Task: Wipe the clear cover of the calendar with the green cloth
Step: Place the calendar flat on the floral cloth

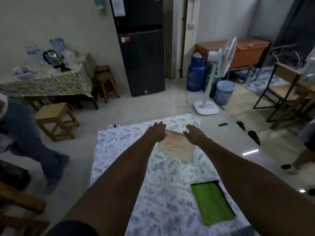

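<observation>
Both arms extend forward over a surface (119,150) covered with a white cloth printed with blue-grey leaves. The calendar (177,147), pale with orange markings under its clear cover, lies flat toward the far end of this surface; detail is blurred. The left hand (157,132) is at the calendar's far left corner, fingers loosely spread, gripping nothing. The right hand (194,133) is at the far right edge, fingers apart and likewise empty. Contact between either hand and the calendar cannot be confirmed. The green cloth (213,203), dark-edged and folded flat, lies on the near right part of the surface, well apart from both hands and beside the right forearm.
</observation>
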